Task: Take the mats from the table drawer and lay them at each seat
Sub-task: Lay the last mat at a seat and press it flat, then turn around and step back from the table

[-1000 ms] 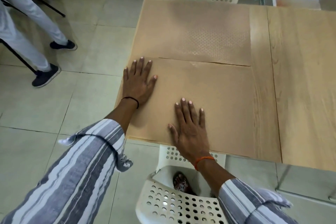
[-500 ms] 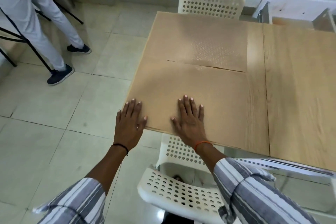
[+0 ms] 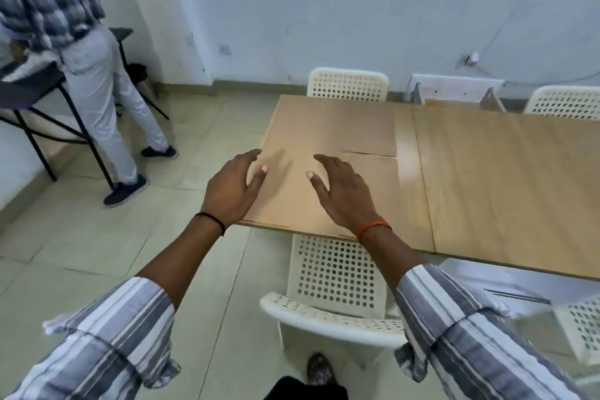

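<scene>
Two tan mats lie flat on the left end of the wooden table [image 3: 506,178]. The near mat [image 3: 373,182] sits by the front edge, in front of a white perforated chair [image 3: 331,282]. The far mat [image 3: 334,123] lies beyond it, before another white chair [image 3: 349,84]. My left hand [image 3: 232,187] hovers over the near mat's left edge, fingers relaxed and slightly bent, holding nothing. My right hand [image 3: 342,193] hovers over the near mat's middle, also relaxed and empty.
A person in grey trousers [image 3: 97,101] stands at the left beside a black folding table [image 3: 29,91]. A third white chair [image 3: 565,101] shows at the far right, another [image 3: 581,325] at the near right. A white panel [image 3: 454,88] leans against the wall. Tiled floor surrounds the table.
Both hands have lifted off the near mat and drawn back toward me. The view has risen and pulled back, showing the wall and more of the room.
</scene>
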